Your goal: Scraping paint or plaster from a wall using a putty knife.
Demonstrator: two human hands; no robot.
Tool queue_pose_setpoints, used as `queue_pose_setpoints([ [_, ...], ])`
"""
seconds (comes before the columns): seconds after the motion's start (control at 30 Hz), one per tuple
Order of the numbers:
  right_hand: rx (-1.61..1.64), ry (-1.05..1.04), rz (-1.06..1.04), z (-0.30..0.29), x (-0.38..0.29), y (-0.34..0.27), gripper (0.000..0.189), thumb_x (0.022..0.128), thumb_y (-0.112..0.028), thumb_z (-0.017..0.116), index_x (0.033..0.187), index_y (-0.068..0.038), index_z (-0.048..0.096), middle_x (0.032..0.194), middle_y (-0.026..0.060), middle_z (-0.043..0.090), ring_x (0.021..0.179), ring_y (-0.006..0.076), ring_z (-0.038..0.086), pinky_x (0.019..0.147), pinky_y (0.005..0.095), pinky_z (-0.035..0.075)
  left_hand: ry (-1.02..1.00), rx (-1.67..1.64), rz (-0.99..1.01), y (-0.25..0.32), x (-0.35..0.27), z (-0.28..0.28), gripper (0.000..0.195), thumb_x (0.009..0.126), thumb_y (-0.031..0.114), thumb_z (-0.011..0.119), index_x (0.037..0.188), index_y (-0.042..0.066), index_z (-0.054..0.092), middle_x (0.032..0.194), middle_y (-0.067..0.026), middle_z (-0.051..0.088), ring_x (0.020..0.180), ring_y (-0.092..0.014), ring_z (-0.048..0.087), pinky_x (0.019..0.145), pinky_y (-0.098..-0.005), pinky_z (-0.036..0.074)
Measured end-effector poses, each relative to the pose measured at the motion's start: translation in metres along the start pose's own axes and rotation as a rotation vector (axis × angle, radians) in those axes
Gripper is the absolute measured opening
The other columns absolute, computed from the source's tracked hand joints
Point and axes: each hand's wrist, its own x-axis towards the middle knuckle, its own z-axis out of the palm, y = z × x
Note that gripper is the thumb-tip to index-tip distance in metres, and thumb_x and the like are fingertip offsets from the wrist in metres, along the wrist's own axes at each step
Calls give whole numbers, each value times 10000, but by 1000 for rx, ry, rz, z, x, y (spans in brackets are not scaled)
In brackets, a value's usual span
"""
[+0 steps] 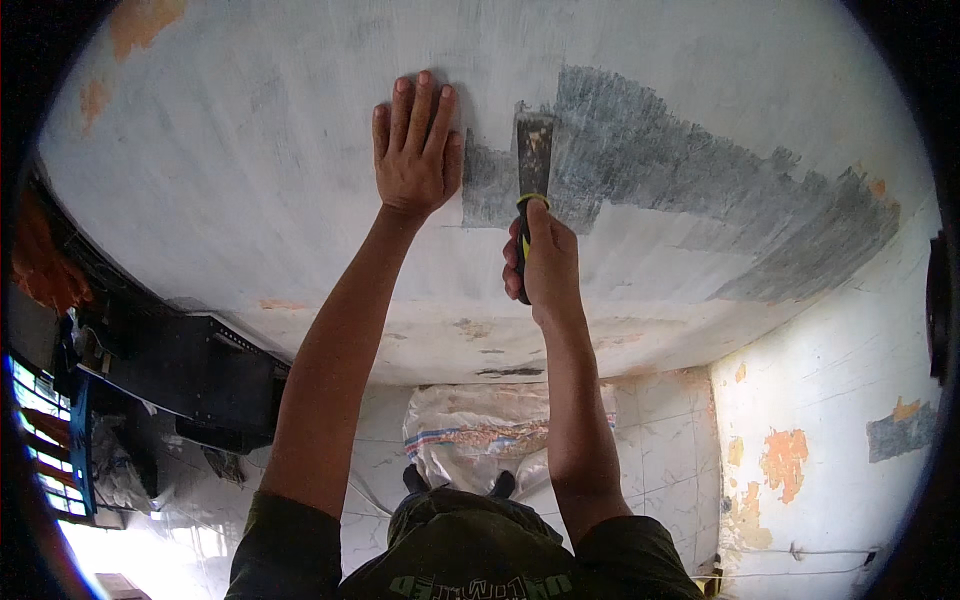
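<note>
My left hand (416,150) lies flat against the wall (300,187), fingers spread a little, just left of a grey scraped patch (487,180). In my right hand (544,259) is a putty knife (535,154) with a black and yellow handle, its wide stained blade pointing up the wall. The blade's tip meets the wall surface between the small grey patch and a larger grey area (652,157) that runs off to the right. White coating surrounds these areas.
A white woven plastic sheet (480,412) with debris covers part of the tiled floor by my feet. Black furniture (217,375) stands at the left. The right side wall (825,375) has orange peeled spots, and thin cables (810,553) run low along it.
</note>
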Motion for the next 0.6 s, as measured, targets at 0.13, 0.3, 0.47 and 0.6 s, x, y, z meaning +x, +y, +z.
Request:
queue_pose_setpoints([
  [0.13,-31,-22,-30,4,6,-15,427,978,-440,417,765,-72,461,528,12,437,337,104,390,307,266,291,-21,24,3,1,1,-2,479,962,276,384,1403,91,419,1482,-159,336,1392,-364,258,1110,-526,152],
  [0.3,-29,-19,47,-5,-5,1,432,980,-436,404,762,-68,462,529,13,436,345,105,396,316,264,299,-10,6,18,1,0,-2,482,966,282,374,1408,94,411,1489,-155,323,1396,-360,248,1119,-518,137],
  [0.47,-45,-24,-15,3,4,-19,425,984,-423,403,765,-64,469,530,17,443,334,113,395,311,266,294,-17,16,5,1,-1,-3,481,972,289,363,1412,99,408,1489,-150,325,1398,-358,245,1124,-517,126],
  [0.6,-55,-23,2,-4,-3,-1,427,983,-428,400,769,-66,471,535,16,448,341,109,404,313,264,297,-7,-6,2,2,-1,-1,482,973,294,364,1415,105,405,1493,-145,320,1397,-356,248,1123,-519,126],
])
